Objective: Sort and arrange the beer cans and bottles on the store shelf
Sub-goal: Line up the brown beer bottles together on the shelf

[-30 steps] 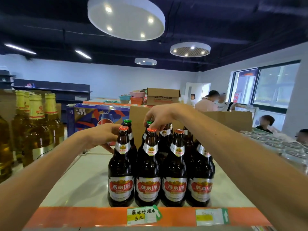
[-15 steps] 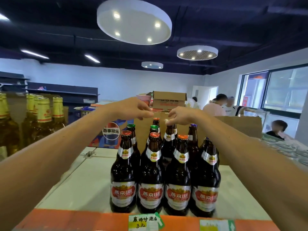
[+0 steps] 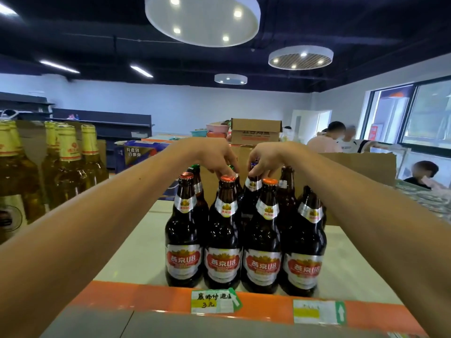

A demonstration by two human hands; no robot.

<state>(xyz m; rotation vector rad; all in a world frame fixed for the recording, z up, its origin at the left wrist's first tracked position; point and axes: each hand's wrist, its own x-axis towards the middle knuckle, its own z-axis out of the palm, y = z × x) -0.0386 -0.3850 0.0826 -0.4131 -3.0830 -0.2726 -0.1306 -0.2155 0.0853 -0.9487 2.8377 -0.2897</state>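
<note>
Several dark brown beer bottles (image 3: 223, 242) with red and silver labels stand in rows on the white shelf (image 3: 136, 252), behind its orange front edge (image 3: 151, 298). Both of my arms reach over them. My left hand (image 3: 214, 154) pinches the green-capped top of a bottle (image 3: 231, 168) in the second row, just behind a red-capped front bottle. My right hand (image 3: 264, 156) pinches the blue-capped top of the neighbouring second-row bottle (image 3: 252, 189). The two hands are close together, a small gap between them.
Golden beer bottles (image 3: 68, 164) with yellow foil necks stand on the shelf to the left. A brown cardboard wall (image 3: 353, 167) rises behind the dark bottles. A blue cola carton (image 3: 139, 152) and stacked boxes (image 3: 255, 131) sit further back. People work at the right.
Both hands have dropped from above the bottles onto the caps of two second-row bottles. The camera has moved closer to the shelf.
</note>
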